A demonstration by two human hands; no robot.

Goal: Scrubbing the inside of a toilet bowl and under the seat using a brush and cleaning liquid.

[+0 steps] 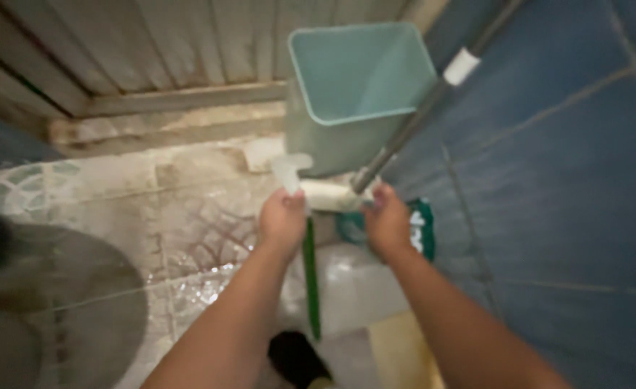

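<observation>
My left hand and my right hand both grip a whitish cylindrical fitting held between them at the middle of the head view. A grey metal pipe with a white band runs from the fitting up to the right along the blue tiled wall. A small white tap-like piece sticks up above my left hand. A green stick hangs down below the fitting.
A pale teal plastic bin stands behind the hands against a corrugated wall. The wet patterned floor spreads to the left. A dark round basin sits at lower left. A green and white packet lies by the wall.
</observation>
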